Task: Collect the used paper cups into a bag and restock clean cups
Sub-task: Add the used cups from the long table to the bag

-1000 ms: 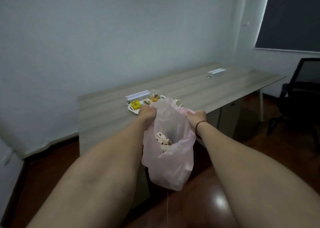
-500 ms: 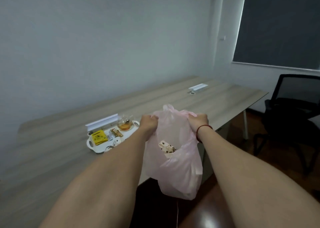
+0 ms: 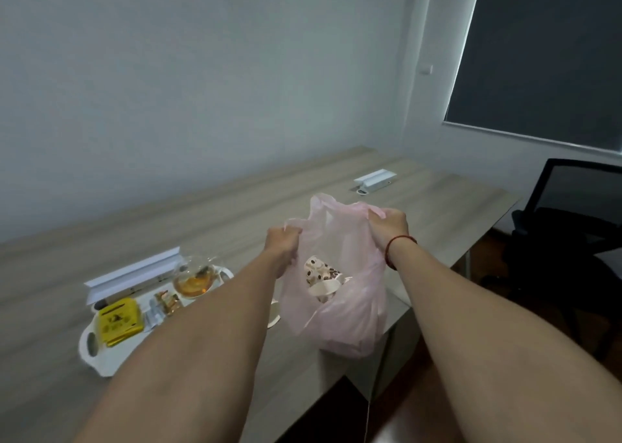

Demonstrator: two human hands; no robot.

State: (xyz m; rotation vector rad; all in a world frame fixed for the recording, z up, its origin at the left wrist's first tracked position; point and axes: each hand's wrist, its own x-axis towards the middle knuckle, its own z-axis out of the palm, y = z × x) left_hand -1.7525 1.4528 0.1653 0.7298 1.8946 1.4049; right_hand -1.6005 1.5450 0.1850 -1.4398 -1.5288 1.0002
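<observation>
While the white tray (image 3: 89, 345) carrying a yellow box (image 3: 119, 321) and glass teapot (image 3: 195, 279) sits on the table (image 3: 235, 213), the left hand (image 3: 282, 250) clenches one side of the pink plastic bag (image 3: 340, 321). Patterned paper cups (image 3: 319, 276) lie inside it. The right hand (image 3: 387, 228) clenches the opposite side, at the table's near edge.

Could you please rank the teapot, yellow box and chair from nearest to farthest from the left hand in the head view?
1. Teapot, just left of the left hand.
2. Yellow box, farther left, on tray.
3. Chair, past the table's right end.
</observation>
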